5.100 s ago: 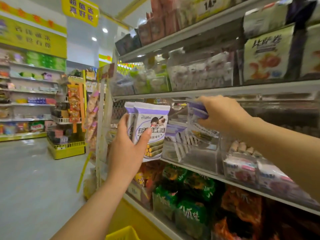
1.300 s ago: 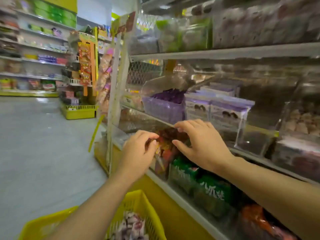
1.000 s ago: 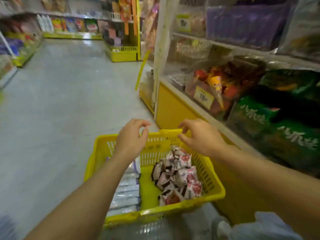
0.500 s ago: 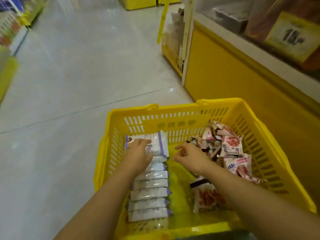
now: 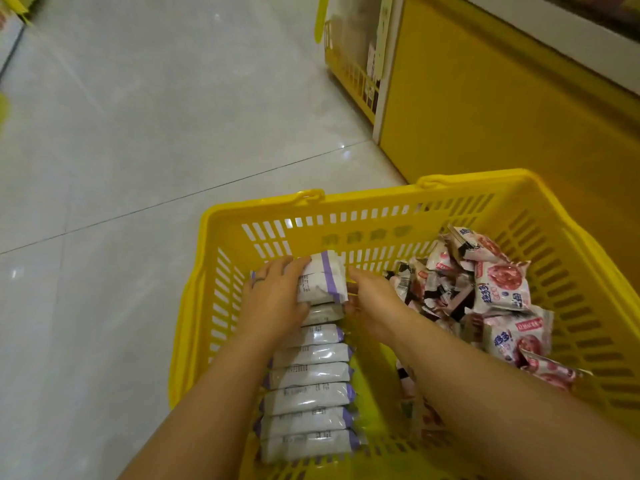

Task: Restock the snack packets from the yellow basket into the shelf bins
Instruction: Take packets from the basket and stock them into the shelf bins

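The yellow basket (image 5: 363,216) sits on the floor below me. A row of several white-and-purple snack packets (image 5: 311,375) stands on edge along its left side. My left hand (image 5: 273,303) grips the far packets of that row (image 5: 323,282) from the left, lifting them a little. My right hand (image 5: 374,303) is at their right edge, fingers reaching under them. A loose heap of pink-and-white packets (image 5: 498,289) fills the basket's right side.
The yellow base panel of the shelf unit (image 5: 502,109) rises just behind and right of the basket. A yellow wire rack (image 5: 349,64) hangs at the shelf's end. Pale tiled floor (image 5: 138,133) spreads to the left.
My view dropped from the shelf bins down to the basket. Both hands went into the basket, and the left hand now grips the far white-and-purple packets, which have tipped up.
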`<state>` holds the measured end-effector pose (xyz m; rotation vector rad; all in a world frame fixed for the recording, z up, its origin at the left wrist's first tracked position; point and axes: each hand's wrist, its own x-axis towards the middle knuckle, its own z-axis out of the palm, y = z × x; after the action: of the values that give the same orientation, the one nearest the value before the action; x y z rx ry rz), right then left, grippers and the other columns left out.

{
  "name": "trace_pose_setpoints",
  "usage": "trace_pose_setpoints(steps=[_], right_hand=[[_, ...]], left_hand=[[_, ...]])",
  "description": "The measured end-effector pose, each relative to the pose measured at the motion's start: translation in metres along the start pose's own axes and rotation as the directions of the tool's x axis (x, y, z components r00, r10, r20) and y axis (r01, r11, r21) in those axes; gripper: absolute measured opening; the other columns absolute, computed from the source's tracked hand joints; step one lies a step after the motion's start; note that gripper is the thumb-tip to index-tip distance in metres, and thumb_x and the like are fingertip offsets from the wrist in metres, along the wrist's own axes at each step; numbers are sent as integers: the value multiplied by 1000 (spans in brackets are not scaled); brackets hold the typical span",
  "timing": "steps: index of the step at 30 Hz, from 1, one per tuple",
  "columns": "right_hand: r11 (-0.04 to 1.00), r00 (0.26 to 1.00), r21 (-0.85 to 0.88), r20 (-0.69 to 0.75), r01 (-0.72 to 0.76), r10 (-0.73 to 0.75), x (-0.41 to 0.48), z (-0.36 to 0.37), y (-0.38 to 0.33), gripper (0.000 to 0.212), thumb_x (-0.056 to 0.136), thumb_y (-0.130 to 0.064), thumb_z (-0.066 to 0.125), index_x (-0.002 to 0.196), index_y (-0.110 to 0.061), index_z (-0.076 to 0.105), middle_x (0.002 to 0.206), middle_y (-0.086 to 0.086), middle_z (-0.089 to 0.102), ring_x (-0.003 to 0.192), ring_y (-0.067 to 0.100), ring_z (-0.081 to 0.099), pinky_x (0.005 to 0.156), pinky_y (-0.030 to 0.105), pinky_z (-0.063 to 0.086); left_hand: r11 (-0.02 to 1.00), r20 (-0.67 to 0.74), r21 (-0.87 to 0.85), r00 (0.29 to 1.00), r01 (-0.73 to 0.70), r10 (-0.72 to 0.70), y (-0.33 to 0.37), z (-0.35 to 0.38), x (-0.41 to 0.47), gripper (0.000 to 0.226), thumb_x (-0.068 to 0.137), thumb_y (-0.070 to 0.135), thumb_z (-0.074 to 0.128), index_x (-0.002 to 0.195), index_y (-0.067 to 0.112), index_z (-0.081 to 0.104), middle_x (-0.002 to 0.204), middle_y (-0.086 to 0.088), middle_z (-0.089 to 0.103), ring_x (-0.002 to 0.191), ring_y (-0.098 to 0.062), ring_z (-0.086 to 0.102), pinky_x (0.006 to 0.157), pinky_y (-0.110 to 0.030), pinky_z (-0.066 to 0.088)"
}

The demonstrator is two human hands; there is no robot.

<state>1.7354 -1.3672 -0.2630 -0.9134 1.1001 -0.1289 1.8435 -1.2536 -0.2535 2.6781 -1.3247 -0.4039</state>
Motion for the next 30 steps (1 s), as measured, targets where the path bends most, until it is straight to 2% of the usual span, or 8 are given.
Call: trace_pose_setpoints(steps=[2,4,6,12,15,19,25,30], right_hand=[[998,1000,-54,-13,-13,12,0,0,-1,25,101,-25,43,108,-12,63,94,9,62,78,22,52,57,25,37],[991,1000,-131,-9,-26,25,-2,-1,0,19,99,-22,48,110,-13,61,100,8,63,84,22,55,59,25,42],[987,1000,-158,-3,-6,5,-2,-2,5,7,96,-17,56,100,-17,61,89,2,62,77,15,56,55,21,43],[946,995,-309,-3,96,-102,-8,4,13,24,84,-13,73,65,-7,59,69,6,62,50,4,55,49,19,43],[961,995,-258,13,97,-97,-16,5,1,19,84,-8,71,93,8,66,97,19,70,81,23,68,73,35,59],[920,955,-260,22,292,-297,-34,-15,-32,6,89,-8,64,93,-10,59,99,8,68,82,17,70,66,26,58],[811,838,-218,71,543,-542,-64,-52,-87,9,94,-10,56,92,-18,58,92,5,70,82,17,68,72,33,56],[794,799,-110,157,598,-580,-79,-38,-97,7,94,-11,56,98,-15,60,88,2,73,82,16,72,70,33,60]], left_hand=[[993,33,-120,999,2,2,3,-18,-1,65,85,36,62,144,34,34,142,3,44,126,-22,44,103,-41,40],[949,41,-314,999,22,-10,5,-38,-3,51,88,27,62,135,32,46,124,-1,59,100,-17,58,80,-37,51],[907,9,-421,1000,21,-18,3,-55,-4,41,90,20,60,129,28,50,108,-1,64,79,-8,57,59,-26,45],[848,-88,-528,996,-37,-11,-4,-91,-5,34,92,18,61,125,20,55,111,3,65,97,-15,60,73,-27,44],[823,-120,-566,992,-48,-25,-5,-99,-4,33,91,21,63,123,22,56,107,8,65,94,-8,62,69,-19,45],[811,-186,-579,982,-80,-36,-6,-106,-3,31,88,28,66,116,30,55,98,21,62,83,11,58,58,-6,40],[776,-226,-622,973,-108,-46,-2,-104,-5,22,94,32,57,116,31,54,97,25,61,83,15,59,57,-3,41],[558,-82,-828,997,-62,-11,17,-91,-13,26,99,31,47,120,24,60,106,6,72,96,-11,68,84,-34,54]])
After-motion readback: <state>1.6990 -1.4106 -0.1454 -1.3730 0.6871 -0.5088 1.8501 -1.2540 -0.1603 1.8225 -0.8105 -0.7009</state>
